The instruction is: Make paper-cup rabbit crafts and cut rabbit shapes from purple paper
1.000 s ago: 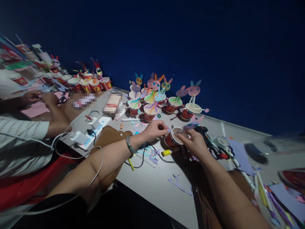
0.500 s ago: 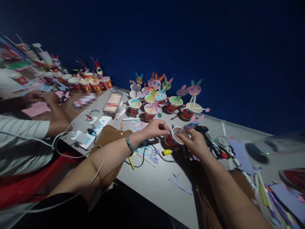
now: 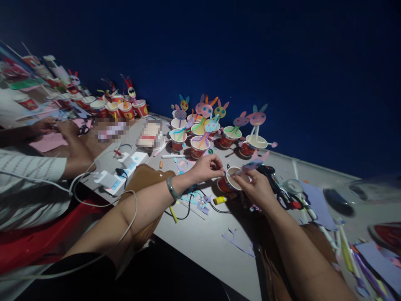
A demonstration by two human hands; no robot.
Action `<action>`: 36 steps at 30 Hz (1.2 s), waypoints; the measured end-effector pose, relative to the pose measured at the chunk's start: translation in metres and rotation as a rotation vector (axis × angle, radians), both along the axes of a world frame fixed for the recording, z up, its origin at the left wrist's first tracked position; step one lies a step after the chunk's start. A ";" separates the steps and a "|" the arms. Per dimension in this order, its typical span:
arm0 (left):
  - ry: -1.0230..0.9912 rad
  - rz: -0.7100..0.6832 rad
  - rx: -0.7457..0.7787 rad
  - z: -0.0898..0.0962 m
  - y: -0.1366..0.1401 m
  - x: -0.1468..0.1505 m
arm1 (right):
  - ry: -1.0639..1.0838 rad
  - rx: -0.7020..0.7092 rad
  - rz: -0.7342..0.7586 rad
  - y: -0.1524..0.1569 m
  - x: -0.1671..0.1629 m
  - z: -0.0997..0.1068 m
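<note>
A red and white paper cup [image 3: 223,184] stands tilted on the table between my hands. My right hand [image 3: 258,187] grips its right rim, thumb at the inside and fingers mostly hidden behind. A bluish-pink paper rabbit head [image 3: 255,162] rises just above those fingers. My left hand [image 3: 208,168], with a bangle at the wrist, pinches at the cup's left side; whatever lies between thumb and forefinger is too small to name. Beyond the hands, several finished-looking cups with paper rabbits, such as a front one [image 3: 199,151], are grouped together.
A yellow glue stick [image 3: 220,200] and purple paper scraps [image 3: 238,242] lie near the cup. Black-handled scissors [image 3: 282,201] and a tape roll [image 3: 293,186] are to the right. A power strip [image 3: 127,171] with cables sits left, beside a co-worker's arm [image 3: 77,152].
Both hands stay almost where they were at the cup. The view has shifted very slightly, and the left fingertips have moved only a little.
</note>
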State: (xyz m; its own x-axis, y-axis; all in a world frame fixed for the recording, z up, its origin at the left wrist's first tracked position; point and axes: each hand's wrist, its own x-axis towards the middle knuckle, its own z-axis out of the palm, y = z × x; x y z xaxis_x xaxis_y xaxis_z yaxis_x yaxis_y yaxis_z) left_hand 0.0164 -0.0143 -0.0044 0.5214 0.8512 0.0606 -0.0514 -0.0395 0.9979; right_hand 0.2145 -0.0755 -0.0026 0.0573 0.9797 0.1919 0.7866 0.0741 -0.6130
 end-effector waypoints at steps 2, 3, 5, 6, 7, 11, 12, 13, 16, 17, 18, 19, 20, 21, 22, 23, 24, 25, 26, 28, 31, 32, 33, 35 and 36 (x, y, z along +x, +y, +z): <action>-0.011 -0.008 -0.009 -0.001 0.000 0.001 | -0.003 0.008 0.005 0.000 0.000 0.000; -0.006 -0.010 -0.004 -0.001 0.000 0.001 | -0.003 0.011 0.008 0.000 0.000 0.000; 0.014 -0.009 0.035 0.001 -0.001 0.000 | -0.004 0.010 0.008 0.000 0.000 0.000; 0.028 -0.010 0.064 0.002 -0.001 0.000 | -0.006 0.006 0.006 0.000 0.000 0.000; 0.043 -0.012 0.093 0.003 -0.002 -0.001 | -0.006 0.005 0.003 0.000 -0.001 0.000; 0.105 -0.007 0.155 0.004 -0.002 -0.002 | 0.002 0.008 -0.002 -0.001 -0.003 0.002; 0.115 0.005 0.156 0.004 -0.002 -0.002 | 0.008 0.010 0.000 -0.001 -0.004 0.003; 0.123 0.016 0.155 0.003 -0.002 -0.001 | 0.015 0.013 0.004 -0.002 -0.004 0.003; 0.134 0.039 0.145 0.002 -0.002 0.000 | 0.036 0.022 0.022 -0.002 -0.006 0.004; 0.135 0.044 0.141 0.002 -0.002 0.000 | 0.039 0.027 0.025 -0.002 -0.006 0.004; 0.137 0.049 0.138 0.002 -0.002 0.001 | 0.041 0.031 0.025 -0.002 -0.007 0.004; 0.138 0.055 0.135 0.002 -0.002 0.001 | 0.040 0.033 0.025 -0.003 -0.007 0.004; 0.139 0.060 0.134 0.002 -0.003 0.001 | 0.039 0.032 0.026 -0.003 -0.007 0.004; 0.139 0.061 0.139 0.002 -0.003 0.001 | 0.036 0.032 0.024 -0.003 -0.007 0.004; 0.137 0.061 0.146 0.003 -0.003 0.002 | 0.034 0.029 0.023 -0.003 -0.006 0.004; 0.135 0.057 0.158 0.003 -0.004 0.002 | 0.030 0.025 0.023 -0.002 -0.006 0.004; 0.131 0.052 0.170 0.003 -0.004 0.002 | 0.027 0.024 0.020 -0.002 -0.006 0.004; 0.127 0.044 0.182 0.003 -0.004 0.002 | 0.022 0.023 0.015 -0.002 -0.005 0.003; 0.125 0.035 0.192 0.003 -0.004 0.001 | 0.016 0.022 0.011 -0.001 -0.005 0.003; 0.131 0.019 0.210 0.004 -0.004 0.001 | 0.011 0.021 0.008 -0.001 -0.005 0.003; 0.152 0.001 0.254 0.005 -0.004 -0.001 | 0.025 0.014 0.018 -0.001 -0.005 0.003; 0.156 -0.003 0.271 0.005 -0.004 -0.001 | 0.030 0.012 0.021 -0.001 -0.006 0.003; 0.161 -0.005 0.286 0.006 -0.004 -0.002 | 0.034 0.012 0.024 -0.002 -0.006 0.003; 0.169 -0.005 0.309 0.006 -0.004 -0.002 | 0.041 0.017 0.032 -0.003 -0.007 0.003; 0.172 -0.005 0.317 0.006 -0.004 -0.002 | 0.046 0.020 0.037 -0.003 -0.007 0.003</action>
State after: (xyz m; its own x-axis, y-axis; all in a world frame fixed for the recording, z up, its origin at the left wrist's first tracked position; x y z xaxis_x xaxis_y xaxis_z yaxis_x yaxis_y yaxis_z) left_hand 0.0139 -0.0186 0.0014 0.5511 0.8016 0.2316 0.1155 -0.3482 0.9303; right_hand 0.2075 -0.0786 0.0002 0.0300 0.9773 0.2097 0.7537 0.1157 -0.6469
